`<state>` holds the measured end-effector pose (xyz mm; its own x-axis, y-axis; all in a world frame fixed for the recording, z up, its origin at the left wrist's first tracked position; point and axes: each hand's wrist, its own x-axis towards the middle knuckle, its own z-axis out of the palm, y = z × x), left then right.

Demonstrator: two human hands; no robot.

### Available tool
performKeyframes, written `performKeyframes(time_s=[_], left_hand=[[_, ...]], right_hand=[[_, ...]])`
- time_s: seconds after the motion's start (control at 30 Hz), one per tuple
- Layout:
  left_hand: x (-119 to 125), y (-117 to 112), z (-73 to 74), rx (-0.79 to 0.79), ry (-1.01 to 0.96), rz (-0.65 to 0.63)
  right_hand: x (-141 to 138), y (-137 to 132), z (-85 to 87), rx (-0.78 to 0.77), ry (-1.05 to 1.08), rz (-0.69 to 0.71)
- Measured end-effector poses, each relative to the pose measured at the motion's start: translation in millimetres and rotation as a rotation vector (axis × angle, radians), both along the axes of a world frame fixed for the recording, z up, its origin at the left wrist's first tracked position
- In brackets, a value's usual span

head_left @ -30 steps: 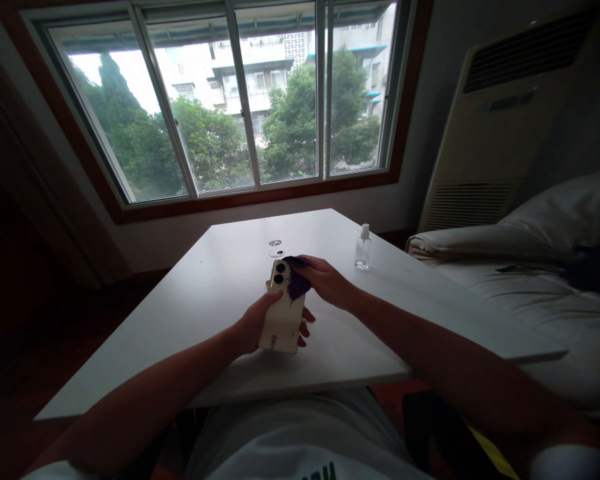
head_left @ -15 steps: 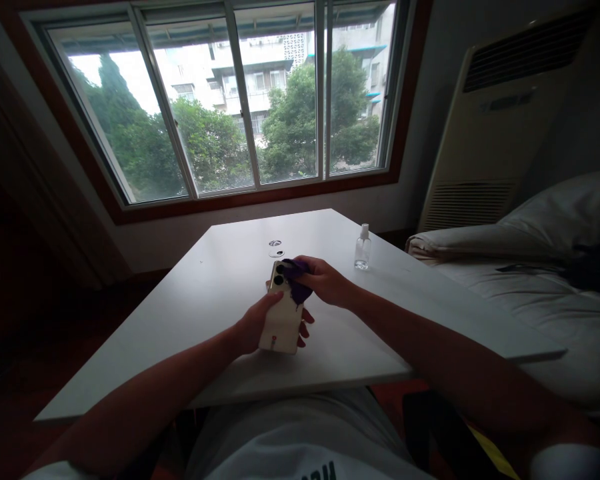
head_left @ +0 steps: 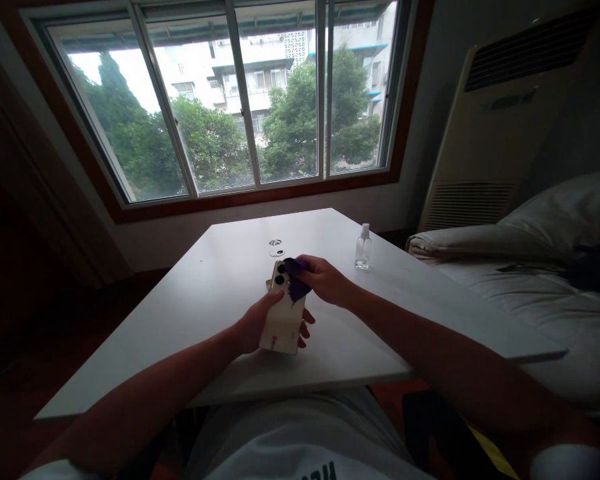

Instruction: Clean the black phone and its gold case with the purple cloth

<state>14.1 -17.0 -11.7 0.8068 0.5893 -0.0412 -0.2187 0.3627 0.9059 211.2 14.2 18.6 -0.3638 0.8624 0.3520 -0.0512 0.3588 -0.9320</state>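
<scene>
Head view: mid-frame above the counter (head_left: 220, 293), the left hand (head_left: 253, 327) fingers clamp the phone (head_left: 283, 317); the right hand (head_left: 325, 280) fingers, pinched on the purple cloth (head_left: 295, 280), have shifted slightly off the camera lenses since a moment ago, so wiping goes on.

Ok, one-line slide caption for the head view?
Left hand holds a cream smartphone; right hand presses a purple cloth near its lenses.

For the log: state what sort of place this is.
Probably a bedroom or hotel-type room: a bed with white pillow at right, a floor-standing air conditioner, and a white table under a wide window facing trees and apartment blocks.
</scene>
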Motion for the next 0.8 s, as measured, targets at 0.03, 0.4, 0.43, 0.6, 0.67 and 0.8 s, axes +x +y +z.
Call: performKeyframes(time_s=[0.03, 0.4, 0.43, 0.6, 0.67, 0.8], left_hand=[[-0.1, 0.0, -0.1, 0.0, -0.003, -0.003], [-0.9, 1.9, -2.8, 0.019, 0.022, -0.007], [-1.0, 1.9, -2.9, 0.019, 0.024, -0.01], [-1.1, 0.9, -1.2, 0.022, 0.014, -0.01], [-1.0, 0.5, -0.3, 0.013, 0.02, -0.003], [0.0, 0.7, -0.8, 0.0, 0.025, -0.001]], right_hand=[[0.4, 0.6, -0.4, 0.007, -0.002, -0.002], [1.5, 2.1, -1.5, 0.035, -0.015, 0.017], [1.7, 1.8, -1.3, 0.033, -0.018, 0.02], [2.6, -1.5, 2.2, 0.009, -0.004, 0.053], [2.4, -3.5, 4.4, -0.017, 0.015, 0.078], [0.7, -5.0, 5.7, -0.043, 0.03, 0.064]])
